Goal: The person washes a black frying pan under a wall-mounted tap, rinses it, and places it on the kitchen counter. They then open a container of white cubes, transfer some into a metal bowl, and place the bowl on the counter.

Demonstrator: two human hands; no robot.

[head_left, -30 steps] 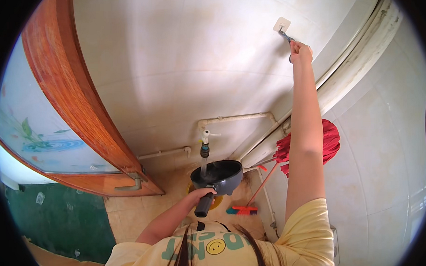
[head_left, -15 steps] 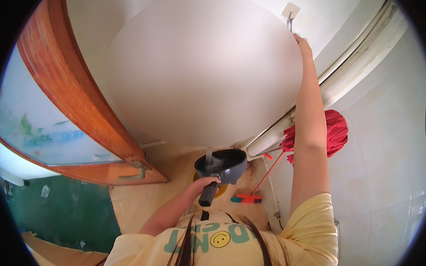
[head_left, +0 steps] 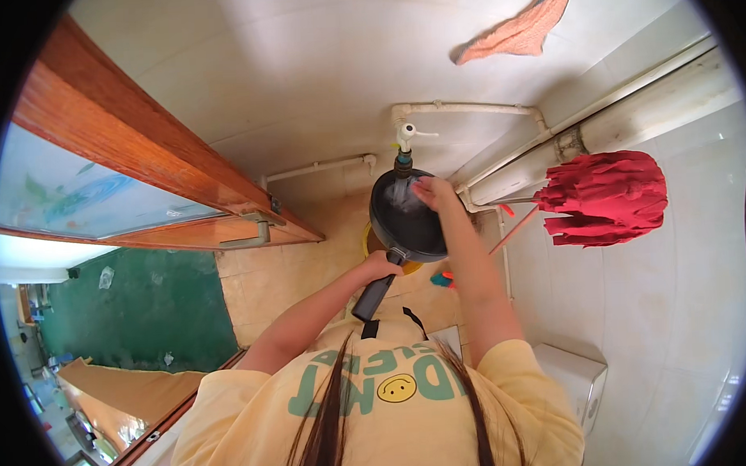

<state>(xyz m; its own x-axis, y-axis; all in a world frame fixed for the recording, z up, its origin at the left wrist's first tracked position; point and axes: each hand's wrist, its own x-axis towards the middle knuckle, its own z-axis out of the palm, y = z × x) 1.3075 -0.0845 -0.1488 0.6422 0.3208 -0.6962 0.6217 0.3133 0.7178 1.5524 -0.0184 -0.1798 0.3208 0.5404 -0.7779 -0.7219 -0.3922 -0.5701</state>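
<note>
One dark round pan (head_left: 405,219), left hand (head_left: 380,267) gripping its handle, right hand (head_left: 434,193) open inside under tap (head_left: 403,141) water

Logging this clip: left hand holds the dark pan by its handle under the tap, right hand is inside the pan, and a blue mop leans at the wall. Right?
Not quite: the head view shows the mop is red, not blue. The left hand does hold the dark pan by its handle under the tap, with the right hand inside.
</note>
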